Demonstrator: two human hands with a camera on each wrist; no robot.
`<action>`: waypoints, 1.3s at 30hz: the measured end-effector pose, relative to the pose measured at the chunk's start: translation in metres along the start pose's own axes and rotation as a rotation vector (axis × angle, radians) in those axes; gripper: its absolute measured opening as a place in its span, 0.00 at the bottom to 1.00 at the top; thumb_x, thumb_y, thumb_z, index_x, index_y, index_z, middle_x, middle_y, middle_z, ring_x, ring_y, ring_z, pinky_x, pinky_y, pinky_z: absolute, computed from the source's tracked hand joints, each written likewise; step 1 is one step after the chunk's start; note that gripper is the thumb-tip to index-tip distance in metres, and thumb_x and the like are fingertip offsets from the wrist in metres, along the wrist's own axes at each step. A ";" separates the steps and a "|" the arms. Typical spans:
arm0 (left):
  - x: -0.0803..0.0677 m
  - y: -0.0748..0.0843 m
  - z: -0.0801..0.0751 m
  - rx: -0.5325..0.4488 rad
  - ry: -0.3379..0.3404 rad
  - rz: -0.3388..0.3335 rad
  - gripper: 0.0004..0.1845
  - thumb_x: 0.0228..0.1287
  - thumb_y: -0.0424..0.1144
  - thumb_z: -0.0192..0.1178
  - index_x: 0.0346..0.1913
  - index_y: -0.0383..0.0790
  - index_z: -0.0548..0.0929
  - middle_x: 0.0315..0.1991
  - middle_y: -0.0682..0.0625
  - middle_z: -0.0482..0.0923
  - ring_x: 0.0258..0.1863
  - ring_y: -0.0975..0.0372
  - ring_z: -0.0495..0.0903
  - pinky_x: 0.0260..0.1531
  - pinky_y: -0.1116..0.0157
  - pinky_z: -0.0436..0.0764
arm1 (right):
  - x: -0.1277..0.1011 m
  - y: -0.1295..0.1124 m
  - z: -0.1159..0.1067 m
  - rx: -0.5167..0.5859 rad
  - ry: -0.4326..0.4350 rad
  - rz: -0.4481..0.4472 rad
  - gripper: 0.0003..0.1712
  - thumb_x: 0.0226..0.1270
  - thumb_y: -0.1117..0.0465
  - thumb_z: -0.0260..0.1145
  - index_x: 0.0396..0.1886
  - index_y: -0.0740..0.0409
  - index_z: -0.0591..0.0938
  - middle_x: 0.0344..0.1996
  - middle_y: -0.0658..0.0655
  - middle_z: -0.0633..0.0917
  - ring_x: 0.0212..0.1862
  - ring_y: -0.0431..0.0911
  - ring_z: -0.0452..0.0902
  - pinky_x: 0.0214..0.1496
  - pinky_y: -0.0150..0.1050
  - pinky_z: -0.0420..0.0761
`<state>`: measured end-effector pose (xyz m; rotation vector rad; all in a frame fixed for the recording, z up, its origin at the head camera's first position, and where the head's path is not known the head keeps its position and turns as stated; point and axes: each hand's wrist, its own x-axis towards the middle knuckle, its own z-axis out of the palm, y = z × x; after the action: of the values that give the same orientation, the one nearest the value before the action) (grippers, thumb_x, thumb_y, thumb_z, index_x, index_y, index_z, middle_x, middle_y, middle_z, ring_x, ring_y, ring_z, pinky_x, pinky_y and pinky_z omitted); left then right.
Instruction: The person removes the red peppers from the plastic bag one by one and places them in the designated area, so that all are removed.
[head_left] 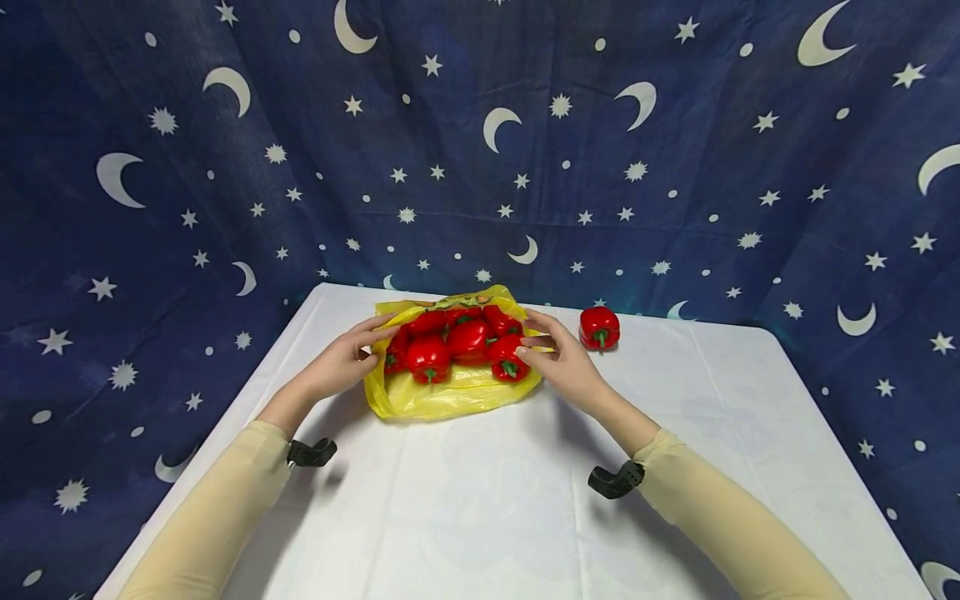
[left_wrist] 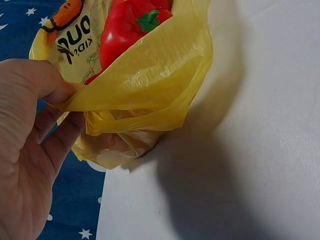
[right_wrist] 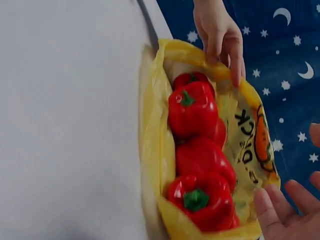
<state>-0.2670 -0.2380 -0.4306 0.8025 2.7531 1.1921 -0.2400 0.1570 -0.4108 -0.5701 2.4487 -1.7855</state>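
A yellow plastic bag (head_left: 431,404) lies on the table with its mouth spread wide, several red bell peppers (head_left: 468,342) with green stems inside it. My left hand (head_left: 341,360) pinches the bag's left rim between thumb and fingers, as the left wrist view shows of the hand (left_wrist: 30,115) and the folded plastic (left_wrist: 145,95). At the opposite end is my right hand (head_left: 567,367), its fingers spread apart. In the right wrist view the fingertips of that hand (right_wrist: 292,217) are right at the bag's rim, beside the nearest pepper (right_wrist: 200,200).
One more red bell pepper (head_left: 599,327) sits on the white-covered table (head_left: 480,508), right of the bag, near the back edge. Behind and on the sides hangs a dark blue cloth (head_left: 450,183) with moons and stars. Each wrist wears a black camera mount (head_left: 617,480).
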 end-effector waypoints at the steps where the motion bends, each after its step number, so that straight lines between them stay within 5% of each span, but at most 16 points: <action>1: 0.000 0.000 0.000 -0.004 0.003 0.001 0.30 0.67 0.23 0.52 0.73 0.36 0.73 0.79 0.51 0.58 0.68 0.51 0.65 0.43 0.62 0.77 | 0.001 -0.001 0.004 0.001 -0.016 0.002 0.40 0.72 0.56 0.69 0.78 0.56 0.64 0.70 0.62 0.72 0.65 0.56 0.74 0.63 0.51 0.78; 8: 0.000 0.002 0.001 -0.010 0.018 0.017 0.30 0.68 0.23 0.53 0.73 0.35 0.73 0.79 0.51 0.59 0.67 0.53 0.66 0.45 0.62 0.77 | 0.013 -0.006 0.024 0.063 -0.098 -0.007 0.36 0.72 0.57 0.69 0.76 0.54 0.68 0.69 0.64 0.73 0.65 0.59 0.74 0.60 0.46 0.80; 15: 0.001 0.002 0.000 -0.010 0.014 0.021 0.30 0.67 0.22 0.52 0.73 0.36 0.72 0.79 0.51 0.58 0.67 0.53 0.66 0.45 0.62 0.76 | 0.023 -0.004 0.034 0.093 -0.083 0.038 0.37 0.72 0.55 0.69 0.77 0.54 0.67 0.69 0.63 0.74 0.65 0.53 0.75 0.63 0.45 0.78; 23: 0.000 0.001 0.001 -0.022 0.022 0.018 0.30 0.67 0.22 0.53 0.73 0.35 0.72 0.79 0.51 0.59 0.69 0.53 0.65 0.45 0.63 0.77 | 0.033 0.002 0.064 0.141 -0.113 0.120 0.44 0.66 0.58 0.74 0.79 0.54 0.65 0.71 0.64 0.72 0.66 0.59 0.74 0.64 0.47 0.77; 33: 0.001 0.003 0.001 -0.036 0.013 0.002 0.30 0.67 0.23 0.53 0.73 0.35 0.73 0.79 0.51 0.59 0.70 0.53 0.64 0.46 0.64 0.78 | 0.044 0.012 0.094 -0.051 -0.263 0.082 0.54 0.61 0.51 0.78 0.82 0.48 0.60 0.77 0.53 0.65 0.65 0.55 0.76 0.67 0.45 0.74; 39: 0.000 0.002 0.001 -0.040 0.013 0.005 0.29 0.68 0.23 0.53 0.73 0.35 0.73 0.79 0.50 0.59 0.70 0.52 0.65 0.46 0.63 0.78 | 0.051 0.019 0.103 -0.214 -0.267 0.061 0.55 0.59 0.47 0.78 0.82 0.42 0.60 0.78 0.51 0.62 0.75 0.49 0.61 0.73 0.47 0.65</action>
<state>-0.2655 -0.2361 -0.4296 0.8010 2.7292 1.2539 -0.2658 0.0518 -0.4538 -0.6901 2.4531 -1.3346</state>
